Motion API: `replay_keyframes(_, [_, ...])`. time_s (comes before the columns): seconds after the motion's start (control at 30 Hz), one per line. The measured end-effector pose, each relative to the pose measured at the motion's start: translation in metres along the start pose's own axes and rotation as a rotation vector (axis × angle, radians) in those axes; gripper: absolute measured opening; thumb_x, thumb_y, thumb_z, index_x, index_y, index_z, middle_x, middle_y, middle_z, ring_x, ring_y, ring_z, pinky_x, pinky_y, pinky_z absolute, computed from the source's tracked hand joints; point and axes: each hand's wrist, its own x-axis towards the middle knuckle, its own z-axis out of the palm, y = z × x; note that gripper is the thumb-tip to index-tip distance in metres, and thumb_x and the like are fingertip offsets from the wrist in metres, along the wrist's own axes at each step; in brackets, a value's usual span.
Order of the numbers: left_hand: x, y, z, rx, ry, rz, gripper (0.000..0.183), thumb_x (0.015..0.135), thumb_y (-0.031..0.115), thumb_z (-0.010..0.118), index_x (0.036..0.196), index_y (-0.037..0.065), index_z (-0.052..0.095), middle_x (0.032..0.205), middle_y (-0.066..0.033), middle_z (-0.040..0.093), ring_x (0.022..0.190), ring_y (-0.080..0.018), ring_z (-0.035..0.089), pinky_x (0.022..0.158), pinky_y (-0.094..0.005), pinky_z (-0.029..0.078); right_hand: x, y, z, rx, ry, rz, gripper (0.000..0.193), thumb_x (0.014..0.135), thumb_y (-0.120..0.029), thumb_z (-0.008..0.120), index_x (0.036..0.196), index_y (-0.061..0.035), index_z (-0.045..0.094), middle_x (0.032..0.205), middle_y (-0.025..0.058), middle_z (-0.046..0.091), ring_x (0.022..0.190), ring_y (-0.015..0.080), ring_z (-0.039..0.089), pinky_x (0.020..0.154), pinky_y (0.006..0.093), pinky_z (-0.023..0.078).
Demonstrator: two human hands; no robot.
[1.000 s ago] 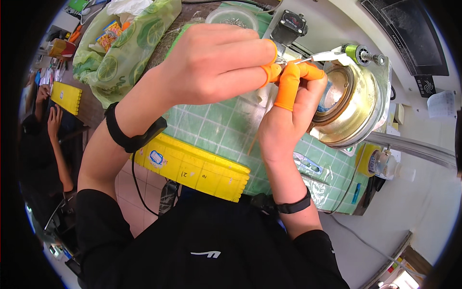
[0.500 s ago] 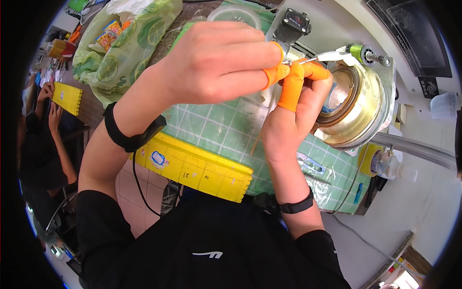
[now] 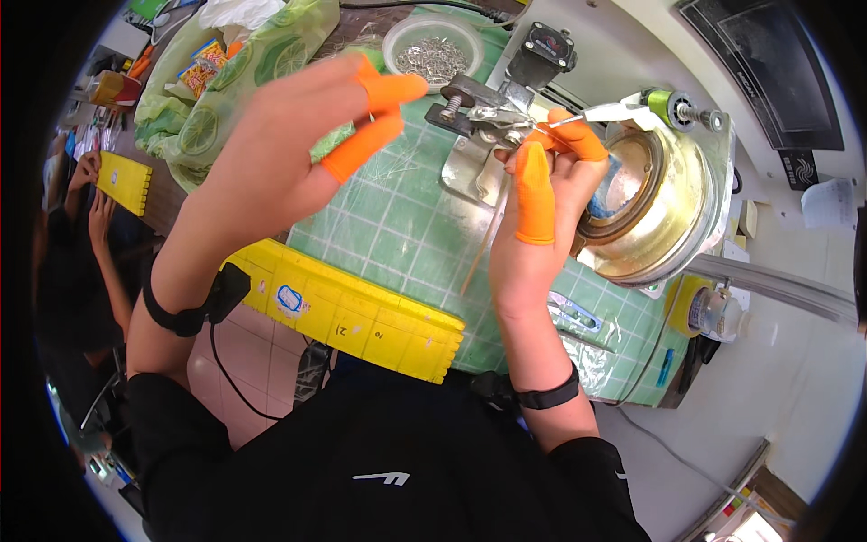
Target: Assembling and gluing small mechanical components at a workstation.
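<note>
My left hand (image 3: 289,144) is raised left of the machine, slightly blurred. Orange finger cots cover its thumb and index finger, which are spread apart with nothing visible between them. Beside the brass-coloured spool (image 3: 664,208), my right hand (image 3: 546,199) has orange-cotted fingers pinched together next to a small metal clamp (image 3: 495,120). What they hold is too small to make out. A thin metal needle tip (image 3: 571,121) points at those fingers from a white arm. Behind the hands stands a clear round bowl (image 3: 388,50) of small silver metal pieces (image 3: 433,59).
A yellow notched board (image 3: 361,330) lies along the near table edge on the green gridded mat (image 3: 379,244). A green patterned plastic bag (image 3: 208,117) stands at the far left. A bottle (image 3: 718,310) is at the right. Another person's hands (image 3: 97,190) hold a yellow board (image 3: 124,183).
My left hand has left the right fingers, moved left and opened. The metal clamp and the bowl's contents are uncovered. My right hand stays pinched near the needle tip.
</note>
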Motion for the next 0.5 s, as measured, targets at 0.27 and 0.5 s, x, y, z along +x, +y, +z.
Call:
replay_keyframes(0.27, [0.012,-0.016,0.006,-0.407,-0.561,-0.153,0.014,0.095,0.005,0.061,0.105,-0.003,0.067,0.091,-0.0167,0.063,0.083,-0.0359,0.062,0.073,-0.0402,0.049,0.012,0.005,0.005,-0.039,-0.015,-0.153,0.046,0.1,-0.01,0.062,0.142,0.0002,0.047,0.124,0.0058,0.054,0.112,0.0129,0.05,0.1,0.0285,0.039])
replay_keyframes(0.5, [0.016,-0.016,-0.01,-0.174,-0.566,-0.095,0.013,0.094,0.008,0.065,0.103,0.0,0.072,0.094,-0.0145,0.066,0.084,-0.0338,0.064,0.077,-0.0402,0.049,0.007,0.017,0.004,0.046,0.025,-0.183,0.021,0.104,-0.008,0.057,0.124,-0.0036,0.056,0.124,0.005,0.058,0.111,0.0123,0.054,0.103,0.029,0.04])
